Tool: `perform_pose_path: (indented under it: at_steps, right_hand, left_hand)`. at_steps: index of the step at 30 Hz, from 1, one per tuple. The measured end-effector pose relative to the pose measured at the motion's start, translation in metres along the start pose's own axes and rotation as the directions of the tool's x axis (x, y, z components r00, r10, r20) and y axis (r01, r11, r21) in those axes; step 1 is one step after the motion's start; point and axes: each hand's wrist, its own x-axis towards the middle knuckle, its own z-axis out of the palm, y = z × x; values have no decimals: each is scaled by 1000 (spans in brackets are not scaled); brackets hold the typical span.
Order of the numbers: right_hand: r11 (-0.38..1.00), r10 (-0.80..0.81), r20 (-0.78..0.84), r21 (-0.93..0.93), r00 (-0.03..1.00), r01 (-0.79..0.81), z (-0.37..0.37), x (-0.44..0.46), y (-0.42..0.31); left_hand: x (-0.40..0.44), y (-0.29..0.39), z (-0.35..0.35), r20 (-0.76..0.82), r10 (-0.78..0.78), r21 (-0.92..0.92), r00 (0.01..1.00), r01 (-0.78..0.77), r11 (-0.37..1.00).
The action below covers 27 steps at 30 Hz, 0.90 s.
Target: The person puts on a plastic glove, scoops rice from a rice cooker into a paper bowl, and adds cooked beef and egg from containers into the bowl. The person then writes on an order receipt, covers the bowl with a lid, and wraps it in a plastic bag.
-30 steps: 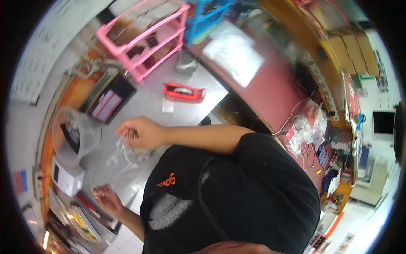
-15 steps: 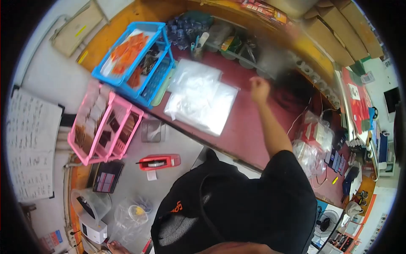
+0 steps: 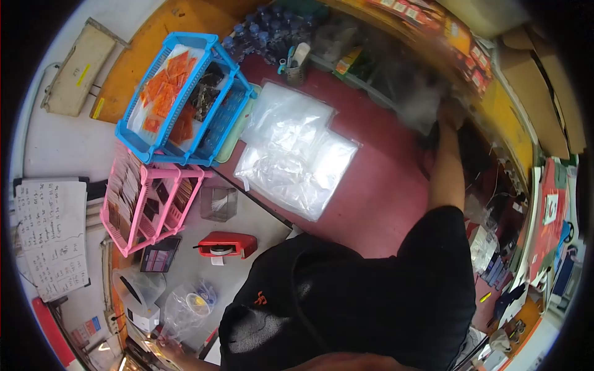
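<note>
My right hand (image 3: 453, 114) is stretched far out over the red tabletop (image 3: 377, 191), beside a blurred translucent plastic bag (image 3: 417, 102) and dark items. Its fingers are smeared, so any hold is unclear. At the lower left, my left hand (image 3: 170, 347) is near a clear plastic bag (image 3: 180, 312) on the grey table (image 3: 247, 272); its finger shape is unclear. A clear cup with yellow contents (image 3: 197, 302) is beside this bag. Stacked clear plastic sheets (image 3: 297, 154) lie on the red surface.
A blue rack (image 3: 179, 102) holds orange packets, with a pink rack (image 3: 145, 201) below it. A red tape dispenser (image 3: 228, 245), a clear box (image 3: 218, 203) and a translucent bucket (image 3: 139, 287) stand nearby. Bottles (image 3: 272, 28) and cardboard boxes (image 3: 532, 93) are farther back.
My right hand has left the plastic bag on the grey table and moved across the red surface to its far side. My left hand stays low near the bag. The view has turned.
</note>
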Motion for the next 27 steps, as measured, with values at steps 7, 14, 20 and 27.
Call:
perform_pose_path:
  at_steps: [7, 14, 20, 27]
  right_hand:
    - [877, -368, -137, -380, 920, 294, -36, 16, 33]
    - [899, -346, -577, 22, 740, 438, -44, 25, 88]
    - [-339, -309, -197, 937, 930, 86, -76, -147, -16]
    - [-224, -974, -157, 792, 165, -568, -75, -582, -231]
  left_hand:
    - [-6, 13, -2, 165, -119, -147, 979, 144, 979]
    - [-13, 7, -1, 364, -21, -119, 931, 69, 991]
    - [7, -23, -32, 510, 145, -222, 848, -33, 975]
    - [-27, -16, -27, 525, 301, -305, 796, -155, 940]
